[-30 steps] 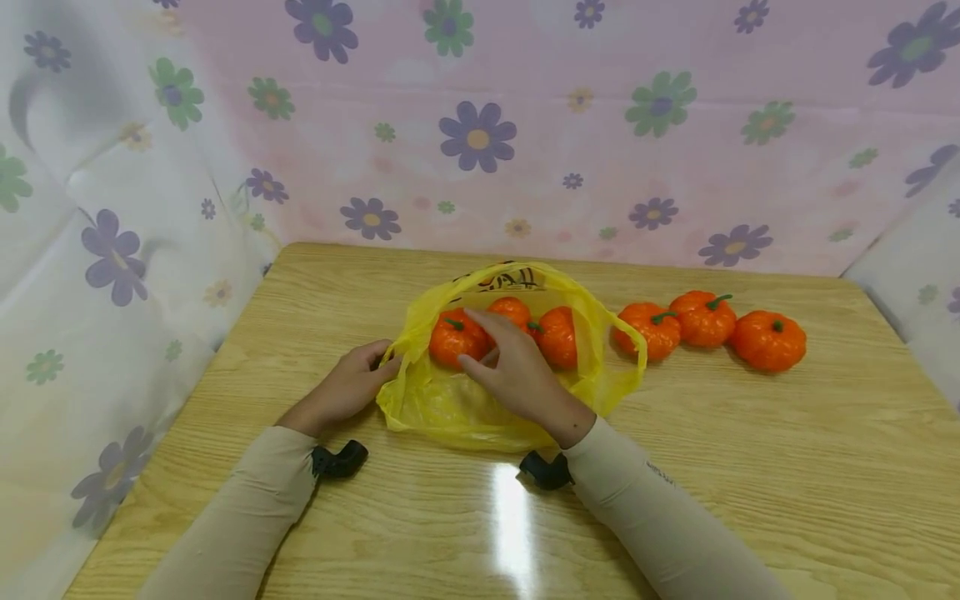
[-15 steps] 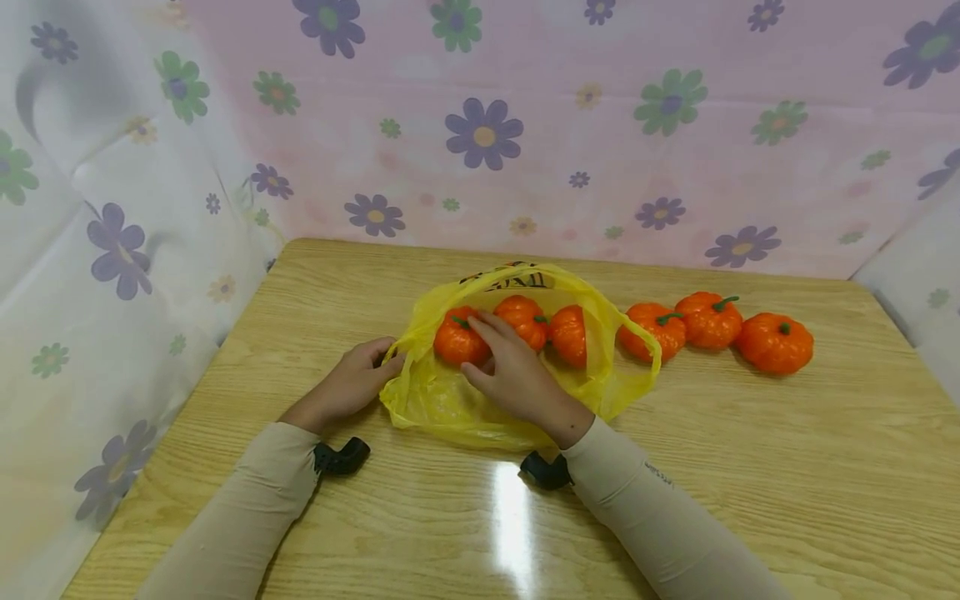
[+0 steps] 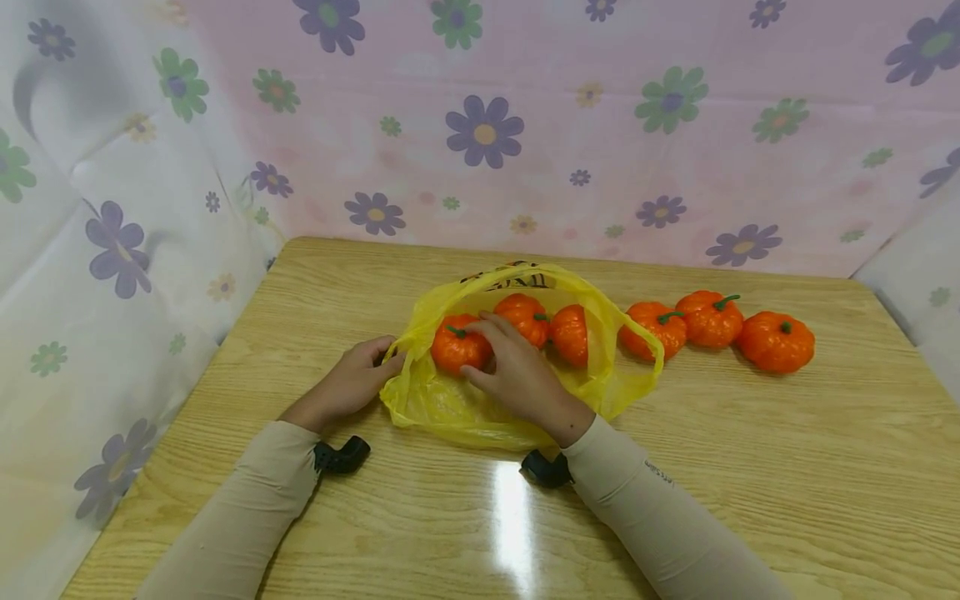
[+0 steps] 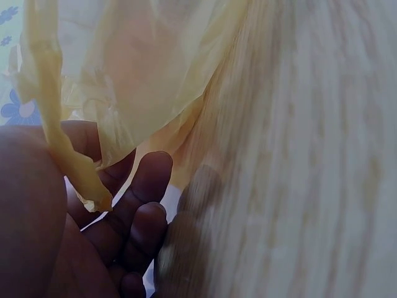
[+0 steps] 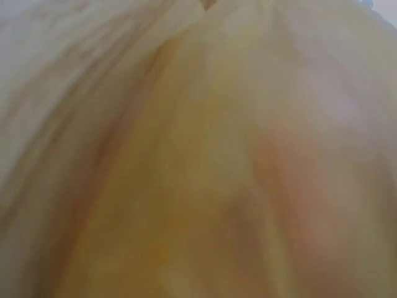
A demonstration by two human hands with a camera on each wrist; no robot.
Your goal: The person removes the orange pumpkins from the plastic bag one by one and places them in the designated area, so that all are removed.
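Note:
A yellow plastic bag (image 3: 453,408) lies on its side, mouth toward me, on the wooden table. At its left edge my left hand (image 3: 351,379) holds the rim by the handle; the left wrist view has the twisted handle (image 4: 73,161) running between thumb and loosely curled fingers (image 4: 152,177). My right hand (image 3: 525,375) reaches into the mouth, thumb and fingers about the right side of an orange pumpkin (image 3: 456,348) with a green stem. Two more pumpkins sit deeper inside, one in the middle (image 3: 521,315) and one at the right (image 3: 570,335), partly covered by yellow film.
Three more orange pumpkins stand in a row right of the bag: a near one (image 3: 656,333) behind the bag's right handle (image 3: 651,375), a middle one (image 3: 708,321) and an outer one (image 3: 776,343). A flowered cloth (image 3: 525,208) hangs behind the table (image 3: 720,467).
The left pumpkin in the bag has tilted and shifted slightly toward me under my right fingers. My left hand stays at the bag's edge. The view has shifted a little.

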